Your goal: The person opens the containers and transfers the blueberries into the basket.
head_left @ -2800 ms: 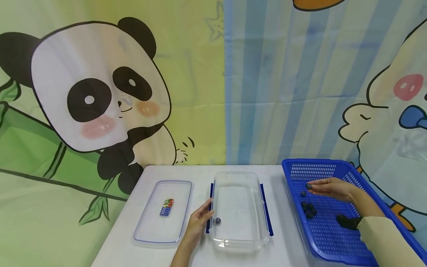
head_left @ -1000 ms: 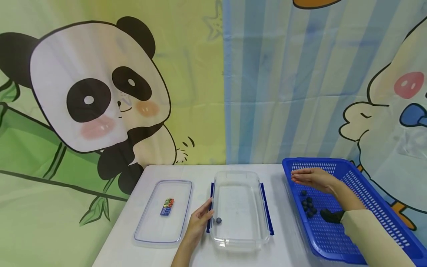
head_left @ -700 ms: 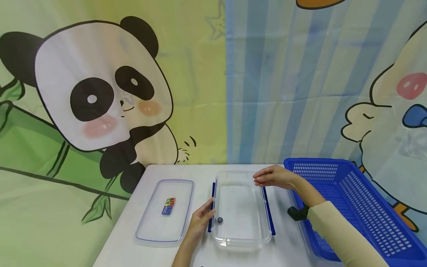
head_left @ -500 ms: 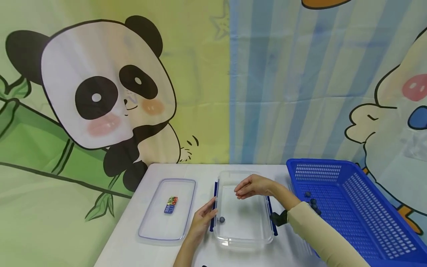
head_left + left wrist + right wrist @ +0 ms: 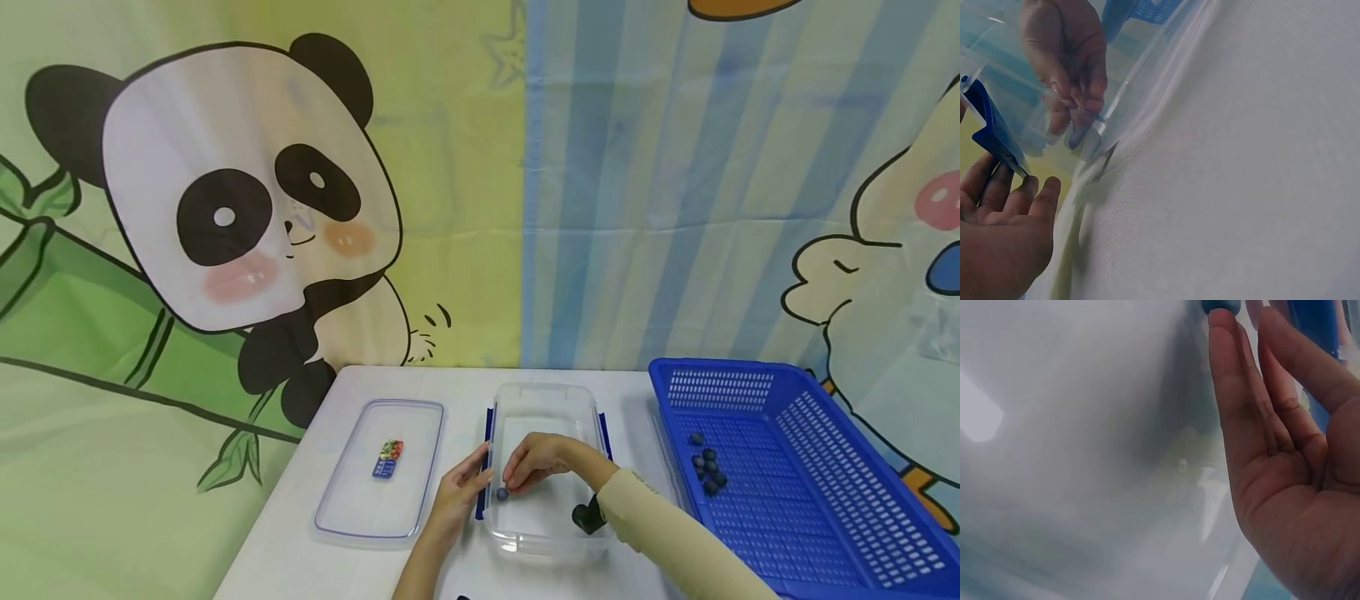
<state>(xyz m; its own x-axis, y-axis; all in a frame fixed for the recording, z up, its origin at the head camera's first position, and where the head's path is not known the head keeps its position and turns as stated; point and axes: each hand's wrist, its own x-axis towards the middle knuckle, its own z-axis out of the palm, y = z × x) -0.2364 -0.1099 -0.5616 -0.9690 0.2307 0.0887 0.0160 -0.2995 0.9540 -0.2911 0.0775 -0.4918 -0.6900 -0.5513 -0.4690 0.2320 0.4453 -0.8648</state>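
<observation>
A clear plastic box (image 5: pixel 551 527) with blue side latches stands on the white table. My left hand (image 5: pixel 453 493) grips its left side, with the fingers at the blue latch (image 5: pixel 994 128) in the left wrist view. Inside the box, my right hand (image 5: pixel 542 460) reaches down to the left wall, thumb and fingertips drawn together. A blueberry (image 5: pixel 502 494) shows right at those fingertips. The right wrist view has a blueberry (image 5: pixel 1221 306) at the fingertip too, cut by the top edge. The fingers hide part of what they pinch.
The clear lid (image 5: pixel 360 500), bearing a colourful label (image 5: pixel 388 459), lies left of the box. At the right stands a blue perforated basket (image 5: pixel 817 492) with several blueberries (image 5: pixel 709 467) near its left side. A printed curtain (image 5: pixel 465 167) hangs behind the table.
My right hand has carried a blueberry from the basket leftward and lowered it into the box, beside the blueberry there. The left hand keeps its place on the box; the head view has shifted slightly.
</observation>
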